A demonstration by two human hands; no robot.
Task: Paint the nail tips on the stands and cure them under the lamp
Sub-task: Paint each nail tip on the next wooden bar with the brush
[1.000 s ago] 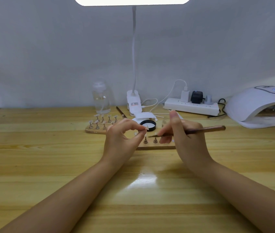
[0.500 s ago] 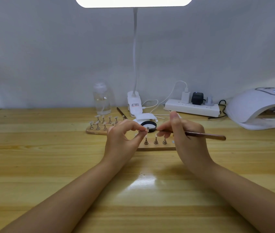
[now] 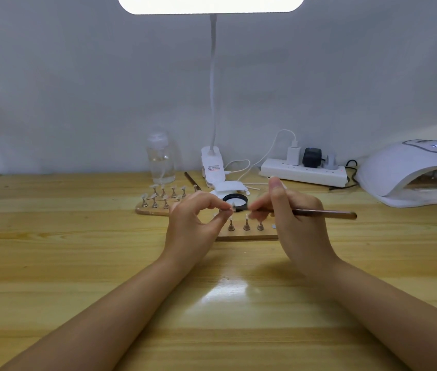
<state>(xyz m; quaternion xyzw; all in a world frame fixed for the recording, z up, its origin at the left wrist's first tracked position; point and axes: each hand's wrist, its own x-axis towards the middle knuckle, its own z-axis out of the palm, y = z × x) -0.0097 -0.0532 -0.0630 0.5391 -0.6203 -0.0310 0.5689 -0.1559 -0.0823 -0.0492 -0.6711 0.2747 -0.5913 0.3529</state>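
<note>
one wooden table point(image 3: 51, 263), grey wall point(image 3: 78, 76)

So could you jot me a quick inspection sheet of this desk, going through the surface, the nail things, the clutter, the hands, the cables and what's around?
Surface: wooden table, glare patch near the middle.
Job's things: near board with small stands; far board with stands carrying nail tips; black-rimmed jar; brush; curing lamp at right.
Clutter: clear bottle; a second brush lying behind the far board.
Hands: left hand pinches a small piece, too small to identify; right hand holds the brush, its tip towards the left fingers.
Cables: power strip with plugs; white cable; black cable.
Surroundings: lit desk lamp, plain white wall.
</note>
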